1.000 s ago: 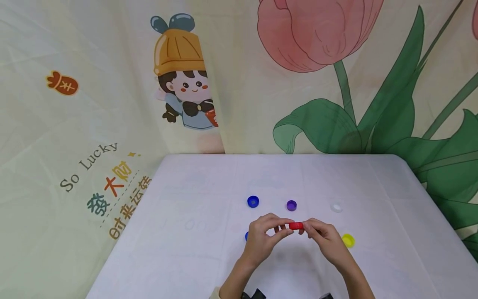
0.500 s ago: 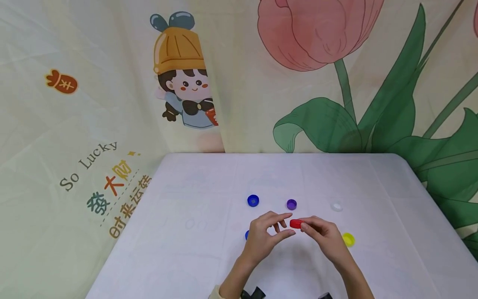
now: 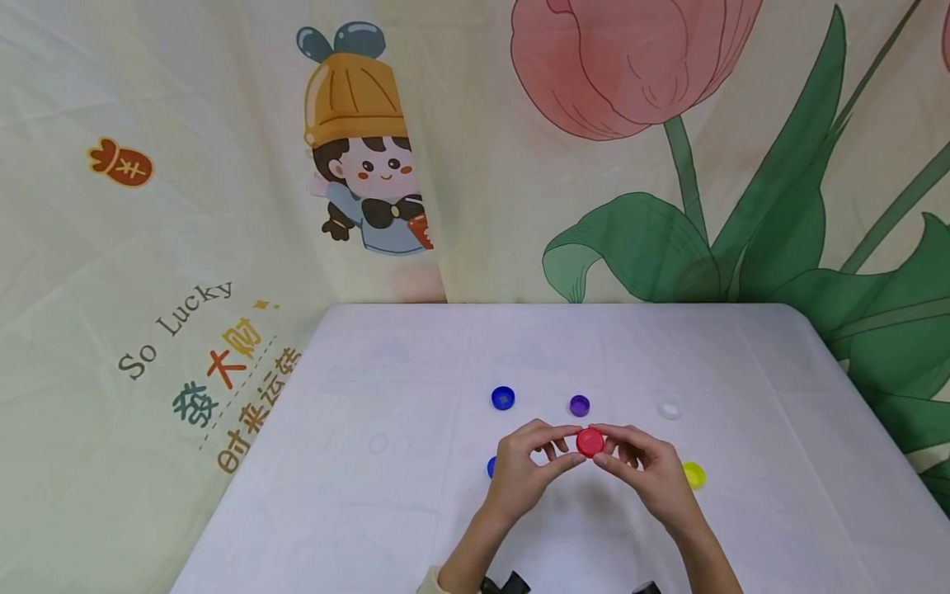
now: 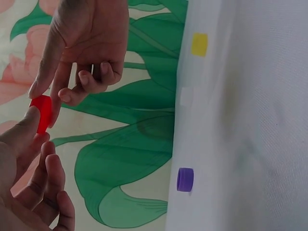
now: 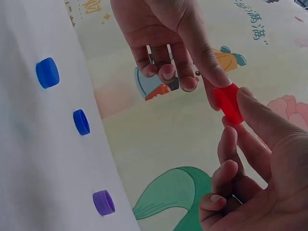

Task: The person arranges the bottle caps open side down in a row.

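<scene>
Above the table, a red bottle cap [image 3: 590, 443] is held between both hands, its flat round top turned to the head camera. My left hand [image 3: 519, 470] pinches its left edge with thumb and index finger, and my right hand [image 3: 653, 474] pinches the right edge the same way. In the right wrist view the red cap [image 5: 229, 104] stands on edge, with thumb tips on its rim. The other fingers of both hands are loosely bent beside it.
On the white table [image 3: 371, 511] lie a blue cap [image 3: 503, 398], a purple cap [image 3: 580, 405], a clear cap [image 3: 670, 410] and a yellow cap [image 3: 693, 475]. Another blue cap [image 3: 491, 468] is mostly behind the left hand. A printed cloth [image 3: 482, 165] hangs behind the table.
The red cap has turned from edge-on to showing its round face. Half a second ago the left fingers were off it and only the right hand held it; now both pinch it.
</scene>
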{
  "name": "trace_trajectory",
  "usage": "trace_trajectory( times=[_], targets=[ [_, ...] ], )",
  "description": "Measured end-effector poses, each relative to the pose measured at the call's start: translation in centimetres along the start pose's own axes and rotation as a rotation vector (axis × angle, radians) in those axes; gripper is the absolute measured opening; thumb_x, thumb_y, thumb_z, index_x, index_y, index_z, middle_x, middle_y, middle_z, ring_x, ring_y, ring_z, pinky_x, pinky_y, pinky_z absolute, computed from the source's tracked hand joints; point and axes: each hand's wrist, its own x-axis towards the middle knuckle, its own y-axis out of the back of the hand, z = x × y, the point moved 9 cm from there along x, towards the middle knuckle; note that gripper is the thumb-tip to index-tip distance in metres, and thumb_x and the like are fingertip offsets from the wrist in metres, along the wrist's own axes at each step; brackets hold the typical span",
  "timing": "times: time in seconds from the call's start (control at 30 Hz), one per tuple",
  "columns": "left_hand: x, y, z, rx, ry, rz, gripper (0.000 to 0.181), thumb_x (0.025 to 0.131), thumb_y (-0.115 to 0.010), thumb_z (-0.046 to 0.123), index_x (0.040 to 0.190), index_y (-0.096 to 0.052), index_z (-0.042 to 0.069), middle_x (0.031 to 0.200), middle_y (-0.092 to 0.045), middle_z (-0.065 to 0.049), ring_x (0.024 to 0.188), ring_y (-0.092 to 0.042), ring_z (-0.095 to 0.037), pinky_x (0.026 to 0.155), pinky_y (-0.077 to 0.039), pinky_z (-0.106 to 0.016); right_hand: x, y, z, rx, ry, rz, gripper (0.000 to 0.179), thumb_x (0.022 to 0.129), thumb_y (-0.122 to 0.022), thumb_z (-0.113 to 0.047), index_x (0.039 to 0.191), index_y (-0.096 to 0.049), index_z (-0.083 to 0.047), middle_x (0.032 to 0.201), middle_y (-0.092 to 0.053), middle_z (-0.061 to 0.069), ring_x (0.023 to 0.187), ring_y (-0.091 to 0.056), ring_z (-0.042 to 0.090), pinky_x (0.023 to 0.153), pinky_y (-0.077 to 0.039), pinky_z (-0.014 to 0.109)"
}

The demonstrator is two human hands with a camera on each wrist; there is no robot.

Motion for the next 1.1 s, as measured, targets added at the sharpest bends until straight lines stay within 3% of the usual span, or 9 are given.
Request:
trace_trajectory(
  times=[0.13, 0.2, 0.37, 0.5, 0.8, 1.1],
  targets=[
    [-0.3, -0.7, -2.3, 0.006, -0.003, 0.012, 0.027, 0.073, -0.078, 0.019, 0.099, -0.073, 0.011, 0.073, -0.061, -0.002, 0.061, -0.053, -0.008, 0.056, -0.045, -0.023, -0.1, -0.1, -1.4, -0.026, -0.009, 0.004, 0.032, 0.078, -0.072, -0.003, 0.109, -0.066, -0.003, 0.076, -0.056, 0.003, 0.065, -0.044, 0.015, 0.053, -0.038, 0.026],
    [-0.4, -0.9, -2.7, 0.008, -0.013, 0.014, 0.027, 0.074, -0.077, 0.023, 0.098, -0.073, 0.014, 0.073, -0.061, 0.002, 0.061, -0.053, -0.005, 0.055, -0.045, -0.023, -0.1, -0.1, -1.5, -0.05, -0.007, 0.011, 0.031, 0.077, -0.072, -0.001, 0.108, -0.066, -0.001, 0.076, -0.055, 0.004, 0.065, -0.044, 0.016, 0.053, -0.037, 0.027],
    [-0.5, -1.4, -3.7, 0.02, -0.021, -0.007, 0.026, 0.077, -0.075, 0.027, 0.099, -0.073, 0.014, 0.073, -0.06, 0.006, 0.062, -0.053, -0.003, 0.054, -0.046, -0.024, -0.1, 0.2, 1.3, -0.149, -0.034, 0.057, 0.031, 0.075, -0.077, -0.014, 0.105, -0.069, -0.013, 0.076, -0.056, -0.002, 0.067, -0.045, 0.015, 0.056, -0.035, 0.025],
    [-0.7, -2.3, -5.4, 0.045, 0.021, -0.056, 0.026, 0.078, -0.073, 0.028, 0.098, -0.073, 0.011, 0.072, -0.059, 0.006, 0.062, -0.052, -0.003, 0.054, -0.047, -0.021, -0.2, 0.2, 3.7, -0.249, -0.053, 0.071, 0.03, 0.073, -0.078, -0.027, 0.102, -0.069, -0.022, 0.076, -0.056, -0.007, 0.07, -0.046, 0.014, 0.059, -0.036, 0.024],
    [-1.6, -4.8, -9.4, 0.238, 0.081, -0.204, 0.027, 0.076, -0.074, 0.029, 0.097, -0.073, 0.011, 0.067, -0.055, 0.009, 0.06, -0.048, 0.001, 0.054, -0.041, -0.012, -0.3, -0.8, 7.7, -0.406, -0.186, -0.019, 0.03, 0.07, -0.081, -0.026, 0.096, -0.071, -0.017, 0.073, -0.055, -0.009, 0.069, -0.046, 0.014, 0.062, -0.04, 0.025],
    [-2.5, -6.4, -10.8, 0.447, 0.054, -0.275, 0.026, 0.075, -0.075, 0.032, 0.096, -0.074, 0.017, 0.063, -0.049, 0.013, 0.056, -0.039, 0.005, 0.05, -0.032, -0.012, -0.7, -1.5, 9.6, -0.496, -0.258, -0.127, 0.024, 0.071, -0.08, -0.023, 0.093, -0.072, -0.018, 0.069, -0.052, -0.008, 0.068, -0.042, 0.012, 0.062, -0.035, 0.027]
  ],
)
